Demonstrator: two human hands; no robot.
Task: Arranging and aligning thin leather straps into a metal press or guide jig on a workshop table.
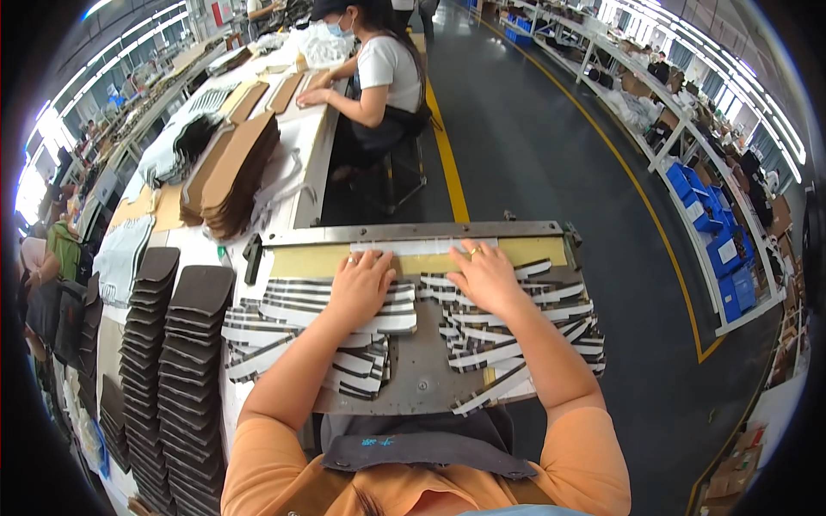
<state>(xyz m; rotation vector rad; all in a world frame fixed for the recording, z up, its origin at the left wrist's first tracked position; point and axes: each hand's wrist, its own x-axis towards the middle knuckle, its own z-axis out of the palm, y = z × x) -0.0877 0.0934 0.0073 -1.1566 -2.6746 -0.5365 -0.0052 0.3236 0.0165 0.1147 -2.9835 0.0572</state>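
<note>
My left hand [361, 284] lies palm down, fingers stretched out, with its fingertips on the left part of a narrow white strip [413, 247]. At the strip's right end, my right hand [486, 275] presses with its fingers spread. The strip lies along a metal bar [413, 230] at the far edge of a grey metal work plate [422, 365], over a yellow band [305, 261]. Black-and-white strips [288, 318] lie in layers by my left forearm. More such strips [482, 353] lie criss-cross around my right forearm.
Two tall stacks of dark padded pieces [194, 344] stand left of the plate. Beyond them, brown insole-shaped pieces [241, 172] are piled on a white table [301, 185]. A seated co-worker [379, 77] handles pieces there. Blue bins [727, 249] sit on shelving at the right.
</note>
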